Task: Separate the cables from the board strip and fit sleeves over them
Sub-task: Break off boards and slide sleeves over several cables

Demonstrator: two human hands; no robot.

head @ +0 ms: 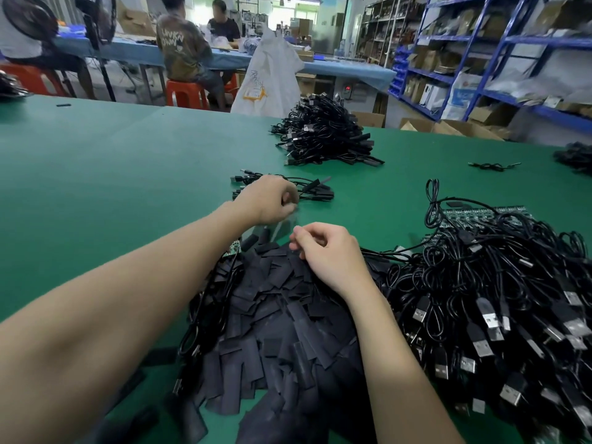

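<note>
Left hand [272,200] reaches forward, its grip curled closed, seemingly pinching a thin black cable [307,187] from a small bundle on the green felt-like surface [112,174]. Right hand [330,254] rests on a heap of flat matte black sleeves [278,315], fingertips pinched together; what they hold is unclear. Glossy USB cables on a green board strip [480,214] lie right.

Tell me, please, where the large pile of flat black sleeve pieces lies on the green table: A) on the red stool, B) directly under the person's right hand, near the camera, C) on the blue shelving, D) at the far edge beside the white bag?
B: the pile of black sleeves spreads across the green table just beneath the right hand, close to the camera.
</note>
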